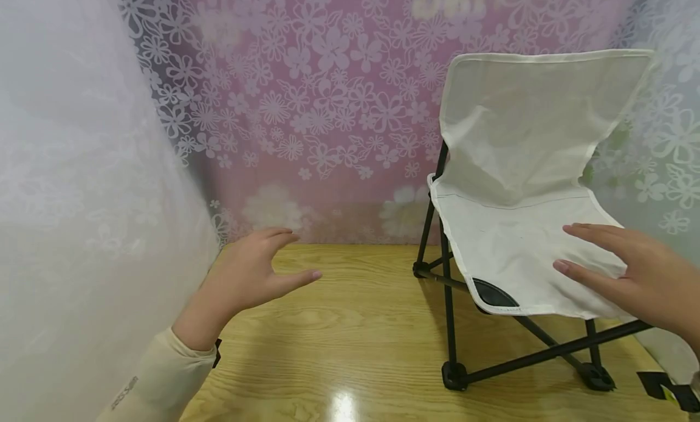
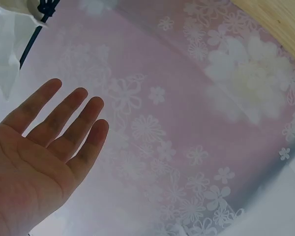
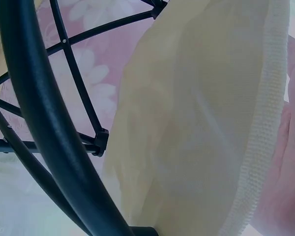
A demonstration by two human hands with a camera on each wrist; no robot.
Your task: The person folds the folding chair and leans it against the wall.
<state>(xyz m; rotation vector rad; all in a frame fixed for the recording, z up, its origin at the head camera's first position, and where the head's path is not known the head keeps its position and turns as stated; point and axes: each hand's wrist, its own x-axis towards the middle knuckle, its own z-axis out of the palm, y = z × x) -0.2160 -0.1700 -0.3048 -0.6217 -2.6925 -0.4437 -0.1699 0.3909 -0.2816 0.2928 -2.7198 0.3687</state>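
Observation:
A folding chair with white fabric and a black tube frame stands on the right in the head view. My right hand is over the right front part of its seat, thumb and fingers extended and apart. Whether it touches the fabric I cannot tell. In the right wrist view the seat's underside and a black tube hide most of the hand; part of the palm shows at the right edge. My left hand hangs in the air left of the chair, holding nothing; the left wrist view shows its palm and spread fingers.
A pink curtain with white flowers hangs behind the chair. Whitish translucent sheeting covers the left side, and a flowered sheet the right. Below lies a wood-grain floor. A black strap is at the lower right.

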